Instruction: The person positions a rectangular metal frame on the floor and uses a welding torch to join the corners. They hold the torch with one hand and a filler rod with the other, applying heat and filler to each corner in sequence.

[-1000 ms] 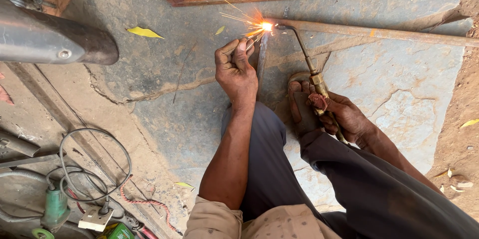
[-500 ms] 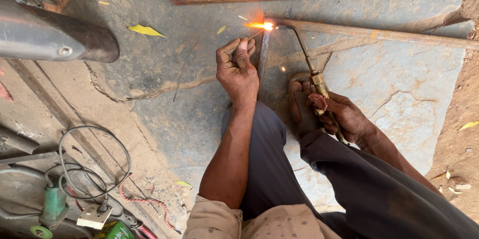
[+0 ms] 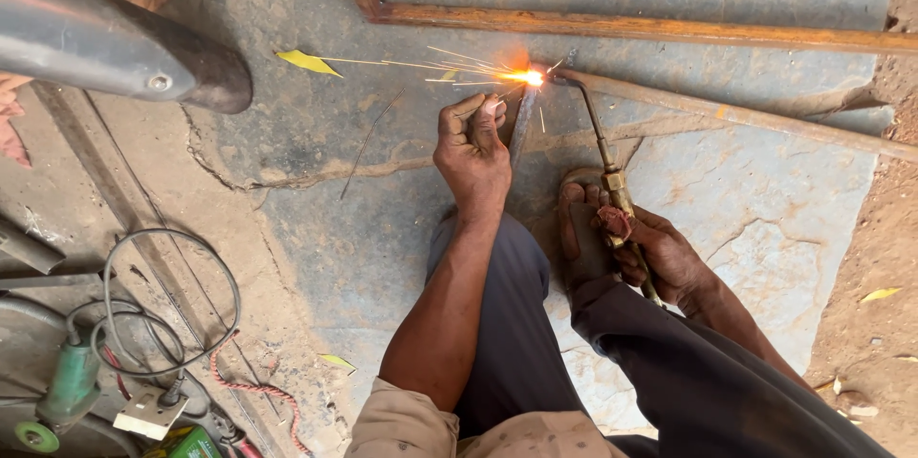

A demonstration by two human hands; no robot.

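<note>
While sparks fly: we are mid-cut, flame on the rod.
Left hand: fingers curled tight, steadying the rod.
Right hand: fingers wrapped round the torch.
Next move: we judge it calls for steady torch travel.

Thin metal rod — tip glowing, sparking — under brass-necked torch nozzle.

The grey pipe is being cut off at the left edge; the torch handle is being hidden inside the right hand.
</note>
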